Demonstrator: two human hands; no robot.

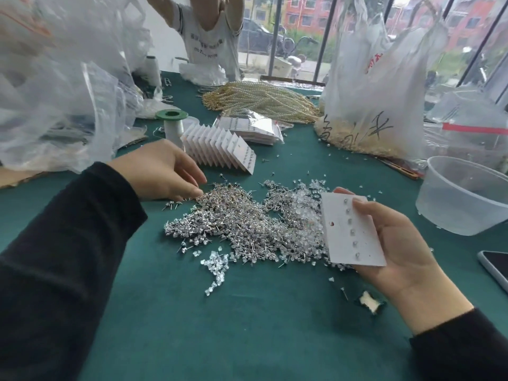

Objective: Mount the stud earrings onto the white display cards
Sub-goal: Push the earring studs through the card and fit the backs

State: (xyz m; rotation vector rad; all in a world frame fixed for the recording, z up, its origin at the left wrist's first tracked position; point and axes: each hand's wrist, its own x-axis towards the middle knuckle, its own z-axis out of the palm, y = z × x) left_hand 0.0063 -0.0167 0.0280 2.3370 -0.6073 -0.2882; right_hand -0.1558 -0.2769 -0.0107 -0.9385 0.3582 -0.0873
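Overall, the green felt table [247, 325] bore clear plastic bags [55, 92], a heap of silver stud earrings [242, 224], a clear round plastic tub [464, 199] and, over the heap's right edge, a white rectangular display card [343, 243] gripped in the right hand [406, 257], the left hand [162, 169] touching its far edge, any pinch unclear.

Little can be read with certainty. Large black handwritten characters are seen on the white plastic bag [371, 86] — none can be made out — and red print higher up is too creased to read. Small dark lettering is printed across the shirt [209, 42] of the person opposite — blurred, illegible.
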